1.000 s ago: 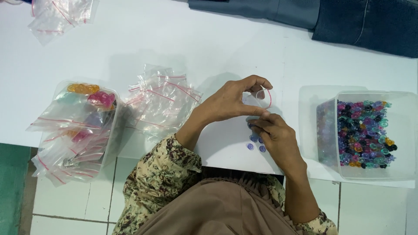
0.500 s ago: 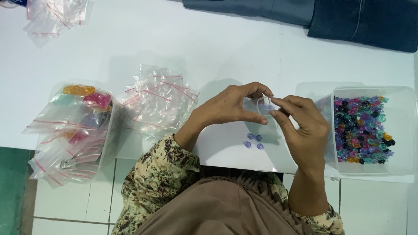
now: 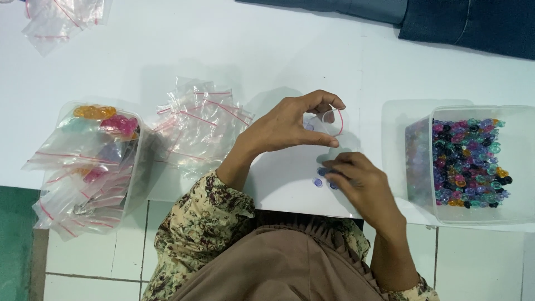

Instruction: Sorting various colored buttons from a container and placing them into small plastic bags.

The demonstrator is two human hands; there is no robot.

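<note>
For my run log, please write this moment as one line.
left hand: holds small clear zip bag open | right hand: fingers on purple beads on white table | bead tub: at right

My left hand [image 3: 290,125] hovers raised, thumb and forefinger curled into a pinch, wrist bent toward me. My right hand [image 3: 362,187] lies lower, palm down, fingertips [image 3: 333,167] gathered and pressing downward.

On the worktop [image 3: 267,50] we see our left hand [image 3: 290,125] holding a small zip bag [image 3: 329,121] just behind our right hand [image 3: 359,184], which rests on loose beads [image 3: 319,181]. To the right stands a tub of beads [image 3: 468,161]. To the left lies a pile of empty zip bags [image 3: 198,128], and further left a tub with filled bags [image 3: 89,161].
</note>
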